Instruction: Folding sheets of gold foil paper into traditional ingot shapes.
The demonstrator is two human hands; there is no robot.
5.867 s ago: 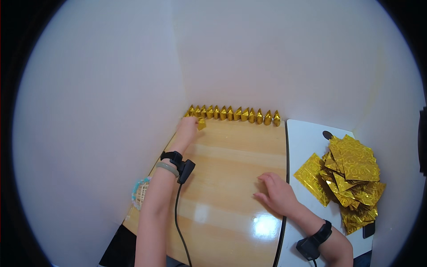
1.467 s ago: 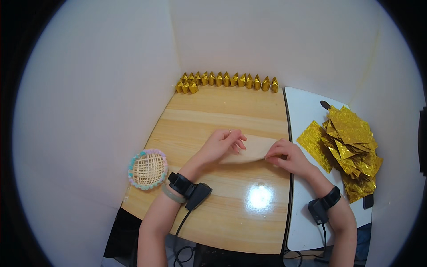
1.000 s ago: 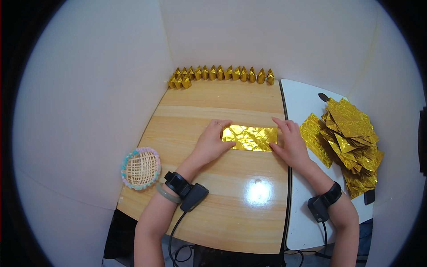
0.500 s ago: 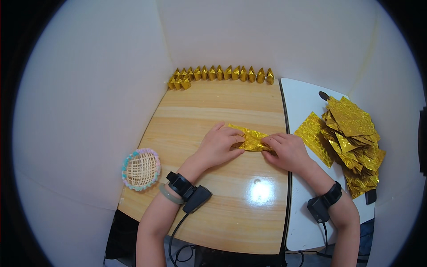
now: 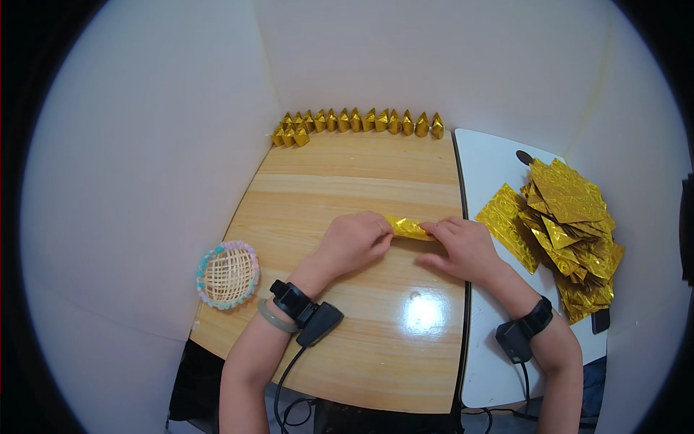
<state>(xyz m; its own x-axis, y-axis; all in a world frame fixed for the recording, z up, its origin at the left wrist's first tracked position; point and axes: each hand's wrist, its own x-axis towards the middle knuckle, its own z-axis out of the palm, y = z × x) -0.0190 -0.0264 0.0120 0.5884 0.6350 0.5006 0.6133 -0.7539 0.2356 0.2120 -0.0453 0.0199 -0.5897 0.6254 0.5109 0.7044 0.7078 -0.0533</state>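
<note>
A narrow folded strip of gold foil paper (image 5: 408, 228) lies between my hands over the wooden table. My left hand (image 5: 356, 237) is closed on its left end, the fingers curled and pressed together. At the other end my right hand (image 5: 460, 246) pinches the strip with its forefinger, while the thumb sticks out below, apart from the paper. Both ends of the strip are hidden by my fingers. A black strap with a small box and cable sits on each wrist, and a pale bangle circles the left one.
Folded gold paper pieces (image 5: 356, 120) stand in a row along the table's far edge. A small woven basket (image 5: 230, 275) with a pastel rim is at the left. On the white board (image 5: 499, 347) at right lies a heap of gold paper sheets (image 5: 571, 217). Pale walls surround the table.
The gold paper has gone from a wider, flatter piece to a narrower strip. My left fingers have curled in over its end, and my right thumb has moved away from it.
</note>
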